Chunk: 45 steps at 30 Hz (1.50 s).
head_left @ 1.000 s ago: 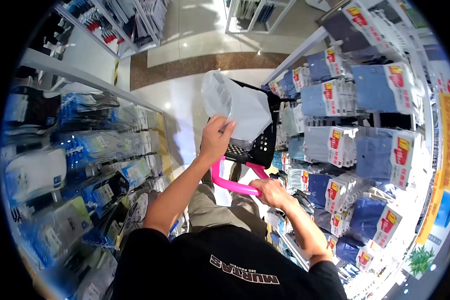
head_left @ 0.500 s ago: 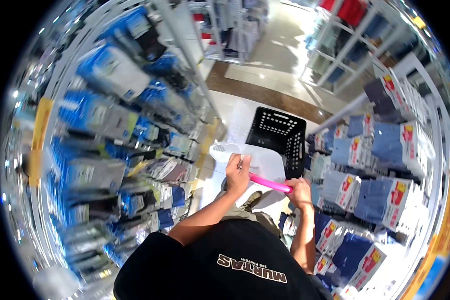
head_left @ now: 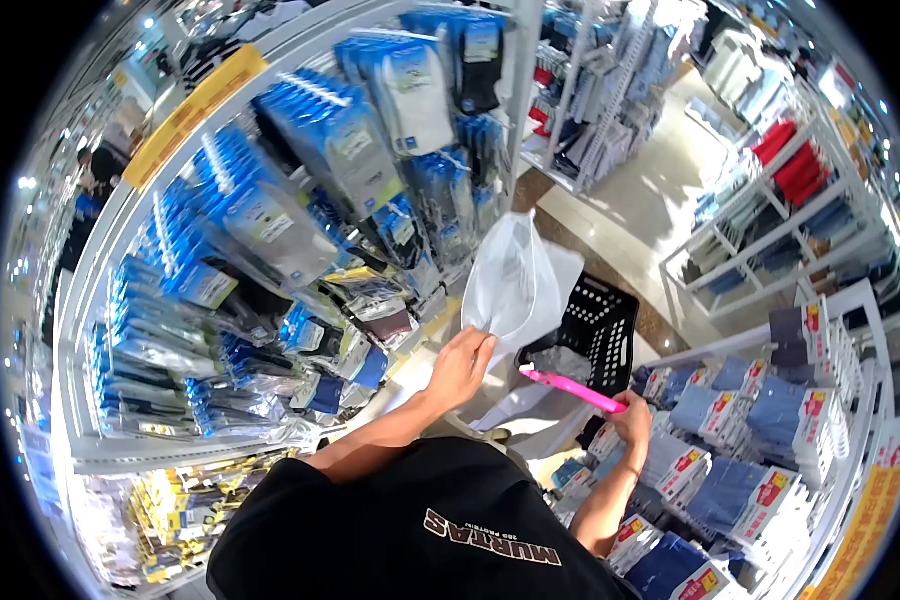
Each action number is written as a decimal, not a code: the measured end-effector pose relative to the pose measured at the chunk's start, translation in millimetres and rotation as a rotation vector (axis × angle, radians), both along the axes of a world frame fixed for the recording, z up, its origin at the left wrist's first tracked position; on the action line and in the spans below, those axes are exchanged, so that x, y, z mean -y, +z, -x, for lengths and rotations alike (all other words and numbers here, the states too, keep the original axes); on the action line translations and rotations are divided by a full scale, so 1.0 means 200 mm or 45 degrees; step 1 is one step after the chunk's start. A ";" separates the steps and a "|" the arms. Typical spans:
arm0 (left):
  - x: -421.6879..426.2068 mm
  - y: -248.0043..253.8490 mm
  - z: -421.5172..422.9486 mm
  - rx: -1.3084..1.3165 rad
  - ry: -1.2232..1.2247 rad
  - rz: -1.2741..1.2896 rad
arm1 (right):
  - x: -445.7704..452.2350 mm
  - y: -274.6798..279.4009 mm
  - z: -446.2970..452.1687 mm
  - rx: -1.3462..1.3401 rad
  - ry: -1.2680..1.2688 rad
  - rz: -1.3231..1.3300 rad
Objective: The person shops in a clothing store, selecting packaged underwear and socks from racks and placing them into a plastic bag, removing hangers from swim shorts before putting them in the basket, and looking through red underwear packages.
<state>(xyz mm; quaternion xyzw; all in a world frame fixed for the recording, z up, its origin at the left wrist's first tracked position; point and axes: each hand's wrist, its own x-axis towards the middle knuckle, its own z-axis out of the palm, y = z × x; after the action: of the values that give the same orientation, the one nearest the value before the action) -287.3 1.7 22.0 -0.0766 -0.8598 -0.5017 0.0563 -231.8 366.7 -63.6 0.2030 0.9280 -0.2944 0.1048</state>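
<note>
My left hand (head_left: 462,370) is closed at the lower edge of a translucent white plastic bag (head_left: 515,285), which rises ahead of it. My right hand (head_left: 631,415) grips the near end of a long, slim bright pink stick-like object (head_left: 580,391) with a pale tip. Its exact kind cannot be made out. The pink object's far end reaches left, below the bag and apart from my left hand. Beyond my hands, a black perforated basket (head_left: 625,325) stands on the floor, with clear crumpled plastic (head_left: 560,362) at its near side.
Hanging packs with blue headers (head_left: 350,150) fill the rack on my left. Folded blue garments with red-and-white labels (head_left: 735,500) line the rack on my right. Ahead, a white frame shelf (head_left: 760,240) holds red clothes beside a tiled aisle (head_left: 630,190).
My view has swung to the left. The white bag now stands raised and spread out from my left hand, while the pink object has come away from that hand and stays in my right.
</note>
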 end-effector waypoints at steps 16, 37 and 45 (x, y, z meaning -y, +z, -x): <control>0.31 -0.19 -0.12 -0.067 -0.512 0.295 | 0.96 0.20 0.33 -0.412 0.274 0.627; 0.92 -0.48 0.08 0.274 0.811 -0.306 | 1.64 0.33 0.81 -0.442 0.495 0.967; 0.77 -0.48 0.30 0.434 0.802 -0.662 | 1.36 0.49 1.07 0.029 0.966 0.880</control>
<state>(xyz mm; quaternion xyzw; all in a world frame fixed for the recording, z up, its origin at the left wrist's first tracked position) -347.3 -152.8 -73.6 0.2896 -0.6834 -0.6652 0.0812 -445.6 95.1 33.9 -0.1913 0.7836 -0.5230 0.2754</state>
